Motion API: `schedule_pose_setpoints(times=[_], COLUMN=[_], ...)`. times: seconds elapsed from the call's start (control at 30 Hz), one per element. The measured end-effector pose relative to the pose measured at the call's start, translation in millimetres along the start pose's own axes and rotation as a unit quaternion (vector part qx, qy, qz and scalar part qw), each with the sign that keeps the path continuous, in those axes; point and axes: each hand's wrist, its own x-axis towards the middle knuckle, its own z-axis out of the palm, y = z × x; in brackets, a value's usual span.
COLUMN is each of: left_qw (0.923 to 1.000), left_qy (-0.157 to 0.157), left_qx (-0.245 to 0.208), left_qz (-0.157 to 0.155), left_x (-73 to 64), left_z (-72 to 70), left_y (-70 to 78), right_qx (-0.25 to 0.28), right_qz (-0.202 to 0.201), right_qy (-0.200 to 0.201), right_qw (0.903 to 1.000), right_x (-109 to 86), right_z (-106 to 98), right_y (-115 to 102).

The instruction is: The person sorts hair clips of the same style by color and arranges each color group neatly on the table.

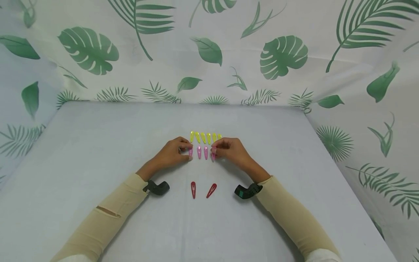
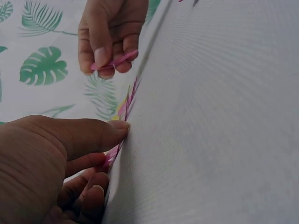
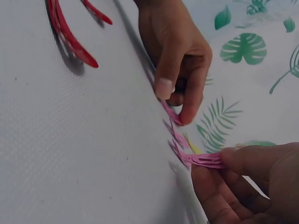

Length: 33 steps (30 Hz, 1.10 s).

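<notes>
Snap hair clips lie on the white table in rows. My left hand (image 1: 173, 153) has thumb and fingers at the two ends of the leftmost pink hair clip (image 1: 190, 152), which lies on the table. Between my hands are two more pink clips (image 1: 199, 152), side by side. At the right end of that row, my right hand (image 1: 233, 150) pinches another pink hair clip (image 3: 208, 160) between thumb and fingers; the right wrist view shows it raised off the cloth. Just beyond is a row of several yellow clips (image 1: 203, 138), the rightmost partly hidden by my right hand.
Nearer to me lie two red hair clips, one pointing straight (image 1: 193, 190) and one slanted (image 1: 211, 190). Dark wrist cameras (image 1: 158, 188) hang at both sleeves. A leaf-patterned cloth (image 1: 235, 54) rises behind the table (image 1: 98, 145) and along its sides.
</notes>
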Motion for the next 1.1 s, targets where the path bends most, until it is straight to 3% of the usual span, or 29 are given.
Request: schedule_pose_setpoints(times=[0.6, 0.9, 1.1], left_qw=[1.0, 1.0, 1.0], left_qy=[0.001, 0.002, 0.003], left_qx=[0.003, 0.0, -0.006], left_qz=[-0.004, -0.002, -0.002], left_x=[0.7, -0.7, -1.4], left_z=[-0.2, 0.2, -0.9], left_y=[-0.1, 2.2, 4.0], right_qx=[-0.094, -0.172, -0.196], right_qz=[-0.01, -0.013, -0.024], right_qy=[0.031, 0.044, 0.035], right_qw=[0.9951, 0.984, 0.9796], right_x=[10.4, 13.2, 15.0], right_z=[6, 10, 13], right_y=[0, -2, -5])
